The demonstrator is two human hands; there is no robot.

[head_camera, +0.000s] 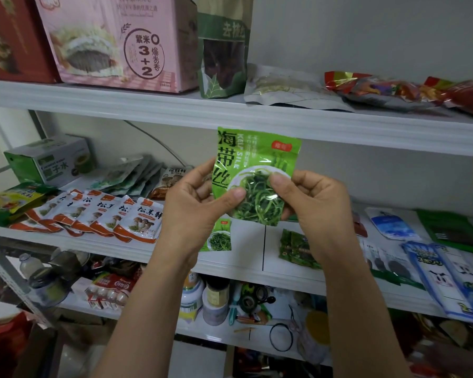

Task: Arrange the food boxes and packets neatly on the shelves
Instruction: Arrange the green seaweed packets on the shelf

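At the centre of the frame we hold a green kelp packet (pixel 253 170) upright in front of the middle shelf (pixel 257 264). Our left hand (pixel 194 203) pinches its lower left edge, thumb on the front. Our right hand (pixel 316 199) pinches its lower right side likewise.

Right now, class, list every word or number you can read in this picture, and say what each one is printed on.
"海带丝" and "KELP SILK": green packet.
"紫米" and "3+2": pink box.
"松茸鲜": orange-and-white packets.
"子水": green-and-white box.
"去核": green pouch.
Smaller print everywhere else is too blurred to read.
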